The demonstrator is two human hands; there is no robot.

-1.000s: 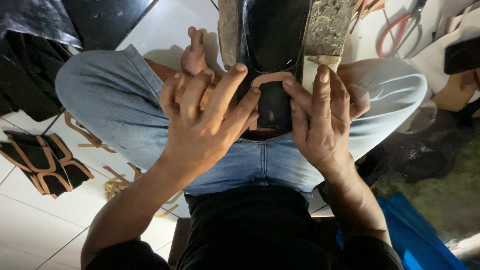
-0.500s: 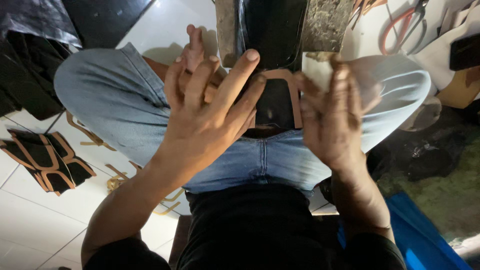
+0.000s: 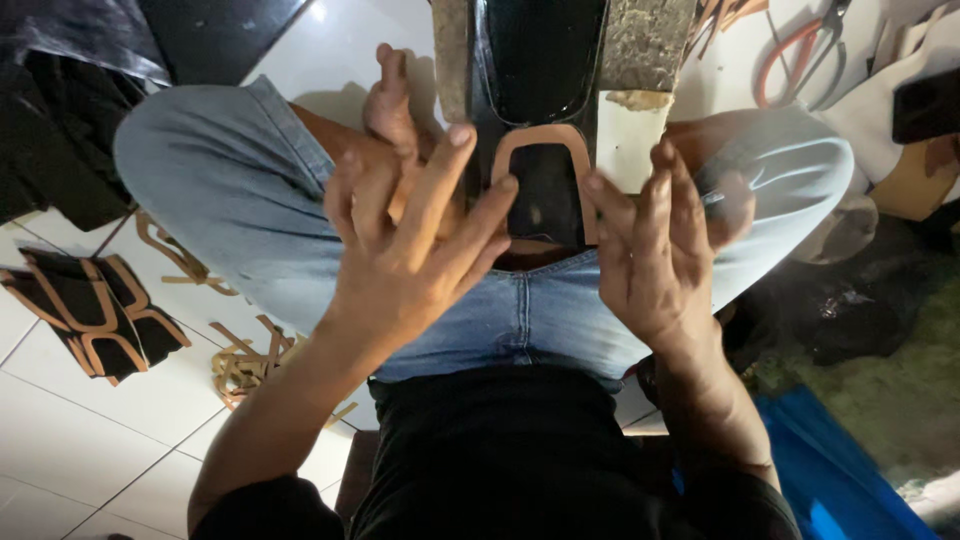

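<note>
I sit cross-legged in blue jeans with a worn board (image 3: 640,45) propped between my knees. A glossy black leather piece (image 3: 545,70) lies on it, with a tan U-shaped strip (image 3: 540,135) stuck at its lower end. My left hand (image 3: 415,245) hovers just left of the strip, fingers spread, index fingertip near the strip's left arm. My right hand (image 3: 655,250) is raised at the strip's right side, fingers apart and slightly blurred. Neither hand grips anything.
Black pieces with tan trim (image 3: 95,310) lie on the white tiled floor at left, beside loose tan offcuts (image 3: 245,365). Red-handled scissors (image 3: 795,55) rest at top right. A blue sheet (image 3: 830,480) and dark rubble lie at lower right.
Both hands have lifted off the tan strip and drawn apart, fingers spreading. The strip now shows in full on the black piece.
</note>
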